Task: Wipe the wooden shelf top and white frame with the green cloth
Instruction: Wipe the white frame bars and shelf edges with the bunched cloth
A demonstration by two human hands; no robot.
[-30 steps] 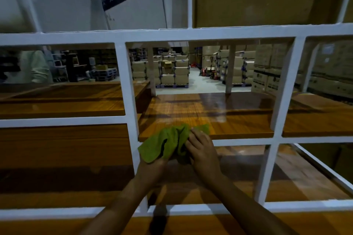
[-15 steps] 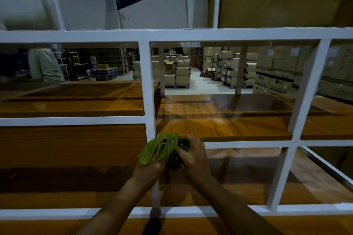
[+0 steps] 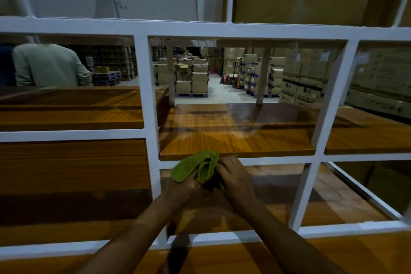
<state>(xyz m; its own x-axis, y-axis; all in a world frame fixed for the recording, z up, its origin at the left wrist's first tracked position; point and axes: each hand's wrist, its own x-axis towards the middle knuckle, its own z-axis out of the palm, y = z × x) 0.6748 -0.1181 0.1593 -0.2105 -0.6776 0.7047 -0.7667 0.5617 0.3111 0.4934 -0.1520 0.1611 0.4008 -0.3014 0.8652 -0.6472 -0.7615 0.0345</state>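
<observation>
A white frame (image 3: 151, 118) upright stands at nine o'clock of the hands; the left hand (image 3: 182, 187) grips a crumpled, bright green cloth (image 3: 193, 167) from below, fingers curled into its folds; the cloth shows before the front edge of the wooden shelf top (image 3: 235, 135); the right hand (image 3: 235, 178), at three o'clock of the cloth, pinches its bunched side. A second ago the cloth spread wider; now it is gathered tighter, clear of the upright.

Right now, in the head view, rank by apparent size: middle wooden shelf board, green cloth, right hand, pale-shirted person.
1. middle wooden shelf board
2. pale-shirted person, though far off
3. green cloth and right hand look about alike; not ranked.
</observation>
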